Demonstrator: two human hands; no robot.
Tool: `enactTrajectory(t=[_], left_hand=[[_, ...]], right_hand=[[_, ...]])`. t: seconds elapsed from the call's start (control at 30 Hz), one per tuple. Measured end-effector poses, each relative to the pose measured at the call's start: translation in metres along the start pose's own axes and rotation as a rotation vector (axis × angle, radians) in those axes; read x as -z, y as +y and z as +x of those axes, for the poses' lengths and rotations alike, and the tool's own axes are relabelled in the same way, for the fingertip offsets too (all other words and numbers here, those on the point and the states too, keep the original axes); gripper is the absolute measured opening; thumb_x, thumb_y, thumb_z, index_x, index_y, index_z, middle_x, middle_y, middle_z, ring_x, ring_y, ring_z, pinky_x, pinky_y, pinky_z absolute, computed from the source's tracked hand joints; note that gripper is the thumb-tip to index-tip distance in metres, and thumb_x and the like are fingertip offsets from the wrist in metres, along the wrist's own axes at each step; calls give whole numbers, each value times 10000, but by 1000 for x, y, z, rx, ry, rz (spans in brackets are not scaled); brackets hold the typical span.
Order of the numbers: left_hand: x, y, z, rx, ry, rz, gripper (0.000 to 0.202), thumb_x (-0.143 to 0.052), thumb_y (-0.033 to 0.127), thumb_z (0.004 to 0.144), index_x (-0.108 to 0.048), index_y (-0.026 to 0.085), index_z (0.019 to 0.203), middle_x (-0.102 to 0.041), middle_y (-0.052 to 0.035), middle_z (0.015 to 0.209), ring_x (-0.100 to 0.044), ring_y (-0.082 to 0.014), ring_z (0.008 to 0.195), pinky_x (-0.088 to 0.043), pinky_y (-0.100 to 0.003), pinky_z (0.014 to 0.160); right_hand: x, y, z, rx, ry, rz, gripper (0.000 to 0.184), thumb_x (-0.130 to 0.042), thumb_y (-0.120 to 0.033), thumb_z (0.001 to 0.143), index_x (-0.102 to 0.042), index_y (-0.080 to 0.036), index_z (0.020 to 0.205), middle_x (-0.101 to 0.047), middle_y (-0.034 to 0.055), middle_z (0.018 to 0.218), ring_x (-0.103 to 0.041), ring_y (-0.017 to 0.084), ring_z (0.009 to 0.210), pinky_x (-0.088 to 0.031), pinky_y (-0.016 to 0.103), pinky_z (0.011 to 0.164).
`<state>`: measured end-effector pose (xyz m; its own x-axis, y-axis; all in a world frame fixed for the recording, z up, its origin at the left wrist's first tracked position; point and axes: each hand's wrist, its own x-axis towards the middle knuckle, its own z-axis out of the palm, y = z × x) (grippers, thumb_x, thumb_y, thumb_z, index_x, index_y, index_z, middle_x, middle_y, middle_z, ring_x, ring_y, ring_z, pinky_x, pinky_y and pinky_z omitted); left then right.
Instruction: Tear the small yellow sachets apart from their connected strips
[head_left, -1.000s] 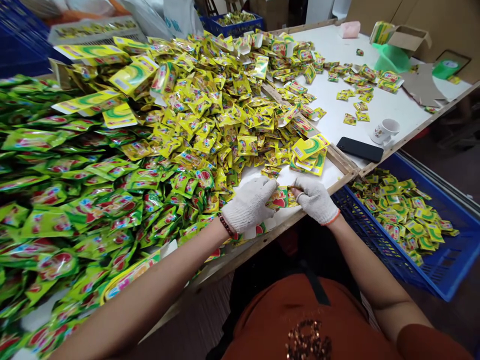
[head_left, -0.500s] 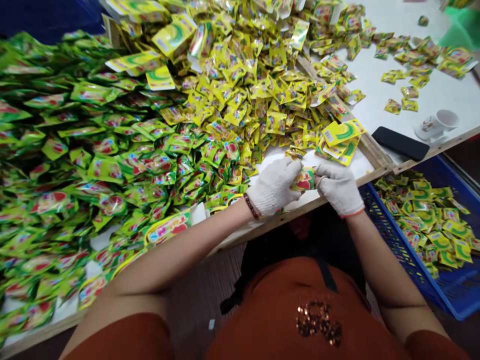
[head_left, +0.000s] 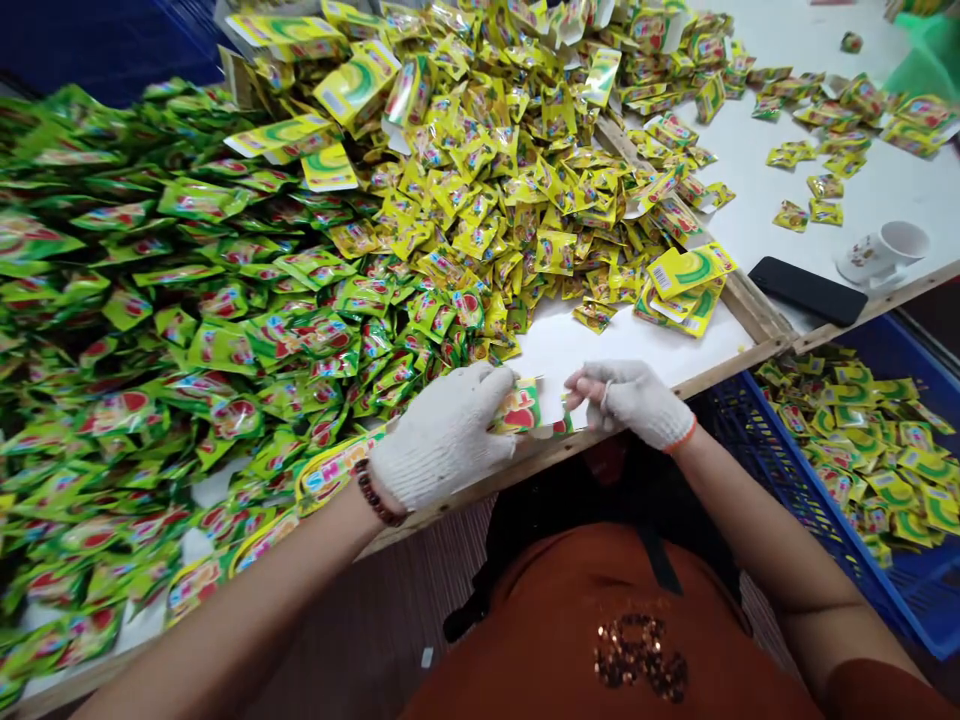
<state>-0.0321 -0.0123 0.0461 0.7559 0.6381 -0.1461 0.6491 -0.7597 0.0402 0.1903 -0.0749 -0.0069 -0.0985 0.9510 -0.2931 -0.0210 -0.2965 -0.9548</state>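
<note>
My left hand (head_left: 450, 430), in a white knitted glove, is closed around a small printed carton (head_left: 519, 405) with a red fruit picture, low over the table's front edge. To its right, my right hand (head_left: 634, 403), gloved with bare fingertips showing, has thumb and fingers pinched together. A small green and red printed bit (head_left: 562, 418) shows just below those fingertips; whether they grip it is unclear. Behind the hands lie heaps of small yellow sachets (head_left: 465, 210) and larger green sachets (head_left: 217, 340). Flattish yellow cartons (head_left: 686, 285) are stacked at the right.
A wooden rail (head_left: 690, 385) edges the white table. Beyond a wooden divider (head_left: 761, 310) are a black phone (head_left: 806, 290) and a white cup (head_left: 881, 252). Below on the right stands a blue crate (head_left: 825, 560) holding many yellow cartons. Green-yellow display boxes (head_left: 337, 468) line the front left.
Both hands have moved left and toward my body, and they have drawn apart. The carton has gone left with my left hand, and my right hand has come off it.
</note>
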Motion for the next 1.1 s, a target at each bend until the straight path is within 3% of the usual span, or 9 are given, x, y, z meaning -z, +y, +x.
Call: enactTrajectory(t=[0.1, 0.23, 0.3, 0.4, 0.57, 0.67, 0.83, 0.97, 1.1], left_hand=[[3, -21, -6, 21, 1, 31, 460, -616, 585, 816, -607, 189, 1049, -614, -123, 1120, -603, -305, 1018, -468, -381, 837], [8, -55, 22, 198, 135, -6, 302, -430, 385, 943, -637, 190, 1046, -626, -129, 1137, -597, -301, 1053, -461, -379, 853], [9, -76, 42, 297, 171, 41, 297, -432, 268, 907, -643, 177, 1095, -619, -149, 1184, -590, -314, 1073, -451, -390, 864], [6, -107, 67, 295, 44, 164, 438, -474, 176, 818, -599, 170, 1238, -619, -158, 1252, -582, -326, 1104, -427, -400, 891], [5, -131, 73, 278, -19, 295, 375, -524, 331, 802, -642, 183, 1125, -672, -155, 1094, -599, -338, 1026, -416, -376, 794], [15, -124, 60, 314, 64, 198, 219, -524, 371, 794, -639, 191, 841, -648, -97, 884, -597, -277, 891, -391, -328, 734], [24, -76, 41, 279, 359, -380, 311, -494, 373, 806, -384, 194, 577, -396, 9, 591, -439, -134, 619, -340, -258, 612], [18, -26, 48, 146, 162, -841, 284, -555, 423, 783, -563, 170, 653, -533, 1, 629, -492, -135, 631, -397, -243, 601], [14, 2, 62, 6, -41, -1017, 351, -595, 486, 803, -632, 150, 711, -581, -11, 673, -495, -120, 638, -400, -225, 586]], right_hand=[[27, 0, 31, 165, 370, -298, 222, -610, -355, 827, -662, -151, 895, -685, 52, 817, -588, 128, 591, -479, 263, 574], [58, 7, 78, 257, 708, -719, 204, -649, -280, 785, -671, -139, 930, -669, 111, 928, -591, 246, 914, -475, 384, 869], [64, 12, 91, 179, 707, -844, 207, -657, -303, 794, -665, -140, 921, -654, 120, 930, -571, 244, 898, -462, 371, 852], [64, 20, 94, 151, 616, -972, 182, -640, -340, 824, -635, -160, 802, -626, 96, 852, -536, 202, 791, -438, 319, 760], [65, 29, 82, 246, 595, -820, 180, -633, -348, 816, -584, -175, 802, -591, 24, 745, -496, 153, 687, -419, 277, 673], [64, 29, 77, 272, 521, -539, 226, -657, -380, 792, -611, -166, 847, -636, 24, 793, -539, 144, 701, -461, 275, 671], [40, 15, 54, 183, 295, -122, 378, -722, -500, 706, -650, -158, 852, -651, 25, 721, -544, 126, 578, -454, 252, 528], [21, -2, 28, 311, 227, -106, 325, -672, -478, 751, -648, -159, 809, -628, 9, 688, -506, 111, 584, -416, 233, 541], [25, -12, 12, 378, 181, -356, 185, -617, -335, 792, -667, -156, 793, -626, 7, 716, -518, 132, 674, -411, 240, 614]])
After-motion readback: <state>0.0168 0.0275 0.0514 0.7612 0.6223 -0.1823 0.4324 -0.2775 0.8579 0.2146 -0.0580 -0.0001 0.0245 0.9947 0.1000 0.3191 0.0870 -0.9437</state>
